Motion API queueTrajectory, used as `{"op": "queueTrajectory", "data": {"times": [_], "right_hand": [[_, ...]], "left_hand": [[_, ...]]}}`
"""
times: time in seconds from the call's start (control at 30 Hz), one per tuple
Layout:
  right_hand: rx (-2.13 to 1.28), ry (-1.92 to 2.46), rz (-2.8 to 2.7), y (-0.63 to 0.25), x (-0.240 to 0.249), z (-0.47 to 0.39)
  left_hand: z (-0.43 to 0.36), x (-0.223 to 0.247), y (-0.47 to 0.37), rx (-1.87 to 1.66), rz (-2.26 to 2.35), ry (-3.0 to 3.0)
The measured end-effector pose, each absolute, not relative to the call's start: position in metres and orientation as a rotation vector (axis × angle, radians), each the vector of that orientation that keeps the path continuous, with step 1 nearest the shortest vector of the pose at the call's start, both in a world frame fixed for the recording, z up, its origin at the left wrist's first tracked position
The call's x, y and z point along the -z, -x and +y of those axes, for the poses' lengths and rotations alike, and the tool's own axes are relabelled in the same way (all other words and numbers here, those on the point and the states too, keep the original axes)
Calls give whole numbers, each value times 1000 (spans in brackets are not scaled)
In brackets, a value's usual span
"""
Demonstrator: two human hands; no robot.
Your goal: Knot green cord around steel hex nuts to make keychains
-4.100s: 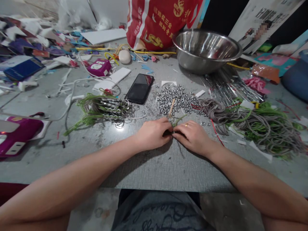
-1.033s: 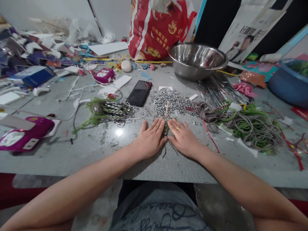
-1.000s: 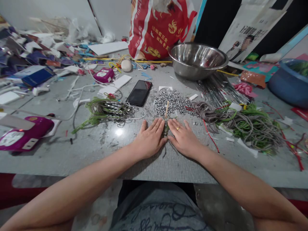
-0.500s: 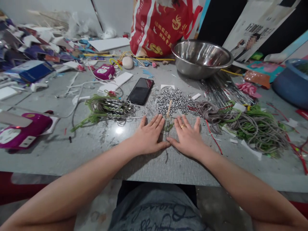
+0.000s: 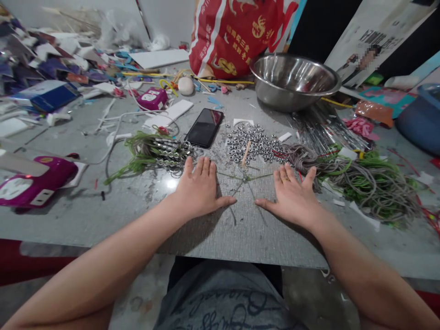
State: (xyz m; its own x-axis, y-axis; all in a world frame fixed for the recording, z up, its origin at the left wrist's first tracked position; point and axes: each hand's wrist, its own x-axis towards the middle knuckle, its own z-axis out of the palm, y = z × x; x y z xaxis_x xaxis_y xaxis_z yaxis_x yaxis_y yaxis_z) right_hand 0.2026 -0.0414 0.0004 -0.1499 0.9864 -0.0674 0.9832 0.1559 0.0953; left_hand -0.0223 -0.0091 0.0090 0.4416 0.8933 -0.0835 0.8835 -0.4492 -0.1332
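My left hand (image 5: 199, 188) lies palm down on the grey table, fingers stretched and thumb pointing inward. Opposite it, my right hand (image 5: 292, 195) is just as flat and open, with a ring on one finger. Between them thin green and grey cords (image 5: 244, 179) fan out from a small knot. One strand runs to each hand's fingertips; whether the palms pin the strand ends is hidden. A light wooden stick (image 5: 246, 152) stands at the knot. Just beyond is a spread of silver beads (image 5: 252, 137). By my left fingertips lies a bundle of green cords with metal beads (image 5: 151, 149).
A black phone (image 5: 204, 127) lies behind the left bundle. Tangled grey and green cords (image 5: 374, 178) cover the right side. Farther back stand a steel bowl (image 5: 295, 96) and a red bag (image 5: 230, 41). Purple power sockets (image 5: 37, 181) and white cable are on the left.
My hands have slid apart, left hand leftward and right hand rightward. The cords between them now show spread out on the table. The view has shifted slightly.
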Motion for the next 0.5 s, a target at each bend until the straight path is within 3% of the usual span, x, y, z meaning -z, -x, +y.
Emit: {"op": "queueTrajectory", "data": {"times": [0.17,0.33,0.5], "right_hand": [[50,-1926,2445,-202,-1,-37],[318,-1661,2945,-193,0,-34],[454,-1635,3058,-183,11,-33]], "left_hand": [[-7,-12,24,-131,-1585,2637],[4,-13,20,271,-1351,2833],[13,-1,10,471,-1152,2959]]}}
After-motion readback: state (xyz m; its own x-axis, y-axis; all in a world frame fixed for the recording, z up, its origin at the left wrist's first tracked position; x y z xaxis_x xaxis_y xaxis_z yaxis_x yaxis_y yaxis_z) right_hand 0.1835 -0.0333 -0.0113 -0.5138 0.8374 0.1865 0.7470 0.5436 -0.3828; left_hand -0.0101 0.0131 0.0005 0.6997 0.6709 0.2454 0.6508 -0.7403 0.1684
